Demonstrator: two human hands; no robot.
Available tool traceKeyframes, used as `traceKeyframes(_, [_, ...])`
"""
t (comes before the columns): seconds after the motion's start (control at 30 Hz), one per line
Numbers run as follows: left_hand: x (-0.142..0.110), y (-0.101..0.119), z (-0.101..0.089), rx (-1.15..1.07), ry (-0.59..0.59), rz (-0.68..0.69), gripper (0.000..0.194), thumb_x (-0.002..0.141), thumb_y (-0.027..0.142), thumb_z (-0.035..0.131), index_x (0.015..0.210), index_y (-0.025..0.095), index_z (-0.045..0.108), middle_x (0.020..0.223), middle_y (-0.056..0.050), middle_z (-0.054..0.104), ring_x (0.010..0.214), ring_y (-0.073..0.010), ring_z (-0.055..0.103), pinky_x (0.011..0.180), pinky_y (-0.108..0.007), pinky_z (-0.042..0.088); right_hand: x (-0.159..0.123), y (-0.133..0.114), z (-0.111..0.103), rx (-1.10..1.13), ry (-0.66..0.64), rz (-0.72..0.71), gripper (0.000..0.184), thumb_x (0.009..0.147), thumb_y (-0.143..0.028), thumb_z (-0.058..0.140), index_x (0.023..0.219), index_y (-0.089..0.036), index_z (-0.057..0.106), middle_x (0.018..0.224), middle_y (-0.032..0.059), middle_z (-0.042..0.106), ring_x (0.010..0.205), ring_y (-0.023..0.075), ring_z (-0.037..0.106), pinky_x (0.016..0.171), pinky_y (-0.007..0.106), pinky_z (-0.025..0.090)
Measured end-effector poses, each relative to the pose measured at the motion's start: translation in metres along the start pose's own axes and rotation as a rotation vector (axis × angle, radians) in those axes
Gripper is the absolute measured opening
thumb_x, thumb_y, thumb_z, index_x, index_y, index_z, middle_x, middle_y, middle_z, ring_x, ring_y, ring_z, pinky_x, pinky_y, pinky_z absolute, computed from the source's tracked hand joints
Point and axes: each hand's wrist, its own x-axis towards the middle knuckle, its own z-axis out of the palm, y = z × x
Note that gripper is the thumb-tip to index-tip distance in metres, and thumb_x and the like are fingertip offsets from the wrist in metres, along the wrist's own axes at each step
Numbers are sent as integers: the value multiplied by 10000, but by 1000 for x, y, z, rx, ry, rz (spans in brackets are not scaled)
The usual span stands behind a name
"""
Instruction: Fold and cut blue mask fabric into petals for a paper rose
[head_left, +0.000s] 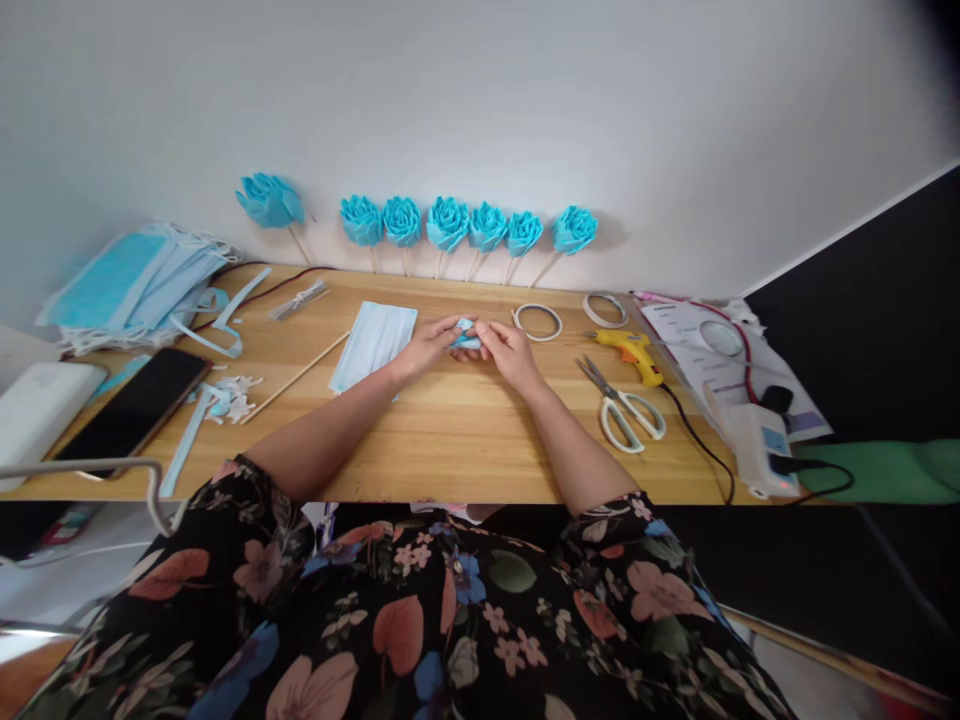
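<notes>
Both my hands meet over the middle of the wooden table [450, 430]. My left hand [431, 345] and my right hand [508, 350] pinch a small piece of blue mask fabric [465, 338] between their fingertips, just above the tabletop. A flat blue face mask [373, 343] lies immediately left of my left hand. A thin wooden stick [296, 378] lies further left.
Several blue fabric roses on sticks [448, 225] lean on the wall. A stack of masks [139, 285], phone [139, 403] and power bank [37, 405] sit left. Tape rolls [538, 322], a yellow glue gun [634, 350], scissors [622, 405] and a power strip [761, 445] sit right.
</notes>
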Motion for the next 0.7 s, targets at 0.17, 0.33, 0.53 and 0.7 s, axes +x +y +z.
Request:
traceKeyframes(0.17, [1, -2, 0, -87, 113, 12, 501, 839, 481, 745, 1233, 178, 678, 1044, -66, 739, 917, -189, 677, 844, -318, 529, 0, 4, 0, 29, 5, 38, 598, 862, -781, 511, 743, -215, 661, 494, -34, 533, 505, 124, 493, 598, 280, 411])
traceKeyframes(0.33, [2, -1, 0, -149, 158, 13, 447, 861, 439, 720, 1217, 177, 659, 968, -44, 715, 869, -165, 667, 817, -296, 521, 2, 10, 1, 27, 12, 27, 501, 851, -734, 582, 820, -235, 613, 584, -38, 591, 568, 129, 535, 616, 269, 421])
traceKeyframes(0.53, [1, 0, 2, -52, 165, 18, 474, 854, 419, 731, 1257, 187, 641, 983, -46, 720, 807, -166, 663, 787, -304, 535, 5, 11, 2, -21, 88, -16, 372, 836, -581, 672, 977, -238, 651, 665, -48, 549, 618, 131, 491, 636, 278, 406])
traceKeyframes(0.7, [-3, 5, 5, 118, 91, 21, 672, 866, 493, 712, 1435, 186, 529, 963, -80, 748, 841, -223, 697, 798, -337, 532, 4, 4, 3, -101, 86, 2, 309, 795, -514, 693, 747, -223, 600, 670, -37, 541, 636, 125, 469, 640, 275, 397])
